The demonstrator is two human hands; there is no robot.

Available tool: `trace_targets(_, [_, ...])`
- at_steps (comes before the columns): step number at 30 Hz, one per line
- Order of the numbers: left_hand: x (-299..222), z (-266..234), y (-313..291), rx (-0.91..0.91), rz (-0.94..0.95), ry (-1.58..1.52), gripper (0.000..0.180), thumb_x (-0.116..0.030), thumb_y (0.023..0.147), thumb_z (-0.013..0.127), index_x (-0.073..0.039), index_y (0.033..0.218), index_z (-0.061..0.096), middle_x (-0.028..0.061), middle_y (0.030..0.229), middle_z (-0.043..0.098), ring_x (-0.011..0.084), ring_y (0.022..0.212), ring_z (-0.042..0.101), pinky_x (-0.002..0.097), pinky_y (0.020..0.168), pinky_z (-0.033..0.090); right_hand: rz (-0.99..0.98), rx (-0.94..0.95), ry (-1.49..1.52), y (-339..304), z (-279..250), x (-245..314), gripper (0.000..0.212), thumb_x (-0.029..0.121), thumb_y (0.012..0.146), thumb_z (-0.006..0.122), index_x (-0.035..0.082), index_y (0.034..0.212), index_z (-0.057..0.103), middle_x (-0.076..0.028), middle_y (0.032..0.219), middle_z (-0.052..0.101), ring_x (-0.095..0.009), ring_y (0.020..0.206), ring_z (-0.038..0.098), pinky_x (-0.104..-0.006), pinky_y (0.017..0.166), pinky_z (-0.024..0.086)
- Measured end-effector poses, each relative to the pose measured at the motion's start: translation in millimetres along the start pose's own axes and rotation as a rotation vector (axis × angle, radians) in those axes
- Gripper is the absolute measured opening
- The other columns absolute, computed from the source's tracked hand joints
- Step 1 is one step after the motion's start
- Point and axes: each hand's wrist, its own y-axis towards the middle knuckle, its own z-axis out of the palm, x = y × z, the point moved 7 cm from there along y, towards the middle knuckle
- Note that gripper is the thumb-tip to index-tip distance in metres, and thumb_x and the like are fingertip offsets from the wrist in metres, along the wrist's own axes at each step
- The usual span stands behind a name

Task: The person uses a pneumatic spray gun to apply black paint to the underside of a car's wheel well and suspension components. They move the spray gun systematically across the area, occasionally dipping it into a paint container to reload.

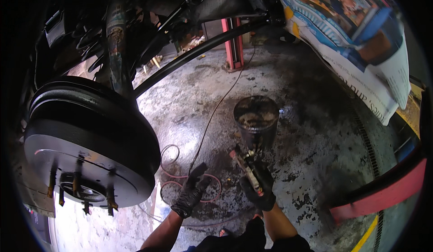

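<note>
My left hand (193, 192), in a black glove, hangs over the floor with its fingers apart and nothing in it. My right hand (260, 190), gloved the same way, is closed around a long, narrow, worn grey-brown object (247, 170) with reddish ends; its kind I cannot make out. To the left of both hands is a dark brake drum (90, 157) with several rusty wheel studs (111, 193) sticking out of its face. Neither hand touches the drum. Just beyond my right hand stands a black bucket (257, 128).
Vehicle underbody parts and a black bar (198, 51) hang overhead. A reddish hose (218, 186) lies coiled on the stained floor. A red post (233, 44) rises at the back. Printed paper (361, 40) hangs upper right, above a red beam (383, 193) and a floor grate (366, 139).
</note>
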Motion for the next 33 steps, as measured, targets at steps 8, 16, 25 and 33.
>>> trace_targets(8, [-112.4, 66.0, 72.0, 0.076, 0.404, 0.026, 0.086, -0.022, 0.080, 0.084, -0.001, 0.148, 0.035, 0.0182, 0.140, 0.053, 0.0277, 0.131, 0.051, 0.0390, 0.111, 0.040, -0.035, 0.043, 0.159, -61.4, 28.5, -46.2, 0.041, -0.001, 0.079, 0.077, 0.000, 0.118, 0.063, -0.016, 0.104, 0.069, -0.031, 0.087, 0.068, -0.0408, 0.074, 0.054])
trace_targets(16, [-41.6, 99.3, 98.2, -0.132, 0.570, -0.115, 0.068, -0.021, 0.082, 0.083, 0.001, 0.137, 0.048, 0.0136, 0.126, 0.064, 0.0216, 0.116, 0.062, 0.0360, 0.103, 0.048, -0.306, 0.007, 0.215, -118.1, 57.9, -121.9, 0.043, 0.007, 0.080, 0.079, 0.004, 0.120, 0.064, -0.010, 0.072, 0.059, -0.031, 0.063, 0.058, -0.0418, 0.058, 0.045])
trace_targets(25, [18.9, 138.6, 99.0, -0.300, 0.645, 0.199, 0.054, -0.038, 0.087, 0.075, 0.002, 0.122, 0.065, 0.0144, 0.106, 0.074, 0.0199, 0.095, 0.070, 0.0343, 0.085, 0.053, -0.506, -0.201, 0.267, -194.0, 62.1, -193.0, 0.041, 0.007, 0.081, 0.078, 0.001, 0.119, 0.064, -0.014, 0.088, 0.065, -0.034, 0.076, 0.063, -0.0419, 0.068, 0.049])
trace_targets(33, [-3.2, 180.8, 112.1, -0.358, 0.671, 0.398, 0.063, -0.056, 0.093, 0.062, 0.003, 0.115, 0.067, 0.0225, 0.094, 0.071, 0.0243, 0.093, 0.068, 0.0391, 0.084, 0.050, -0.566, -0.282, 0.318, -198.4, 19.6, -213.0, 0.035, 0.009, 0.083, 0.076, 0.000, 0.115, 0.065, -0.016, 0.099, 0.068, -0.036, 0.088, 0.065, -0.0441, 0.078, 0.052])
